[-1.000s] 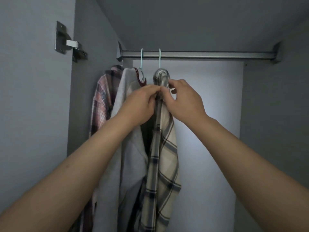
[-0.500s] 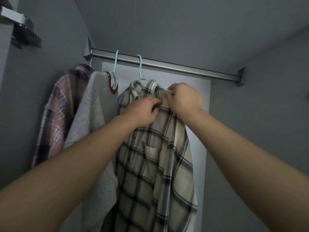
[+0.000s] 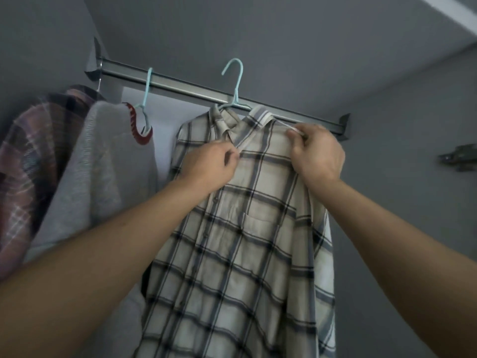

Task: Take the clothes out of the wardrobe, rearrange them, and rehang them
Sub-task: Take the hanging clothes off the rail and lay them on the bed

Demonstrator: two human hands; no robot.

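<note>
A beige plaid shirt (image 3: 247, 244) hangs on a light blue hanger (image 3: 236, 86), whose hook stands above the metal rail (image 3: 196, 87), apparently lifted clear of it. My left hand (image 3: 206, 164) pinches the shirt's front placket just below the collar. My right hand (image 3: 316, 153) grips the shirt's shoulder together with the hanger's end. Left of it a grey sweater with a red-trimmed neck (image 3: 103, 171) hangs on another blue hanger (image 3: 145, 99), and a pink plaid shirt (image 3: 33, 156) hangs at the far left.
Grey wardrobe walls close in on both sides, with the top panel overhead. A door hinge (image 3: 458, 157) sticks out of the right wall. The rail's right bracket (image 3: 344, 125) sits just behind my right hand.
The beige plaid shirt has turned from edge-on to face me and shifted right along the rail. Its hanger hook has risen above the rail. Both hands spread apart across the shirt.
</note>
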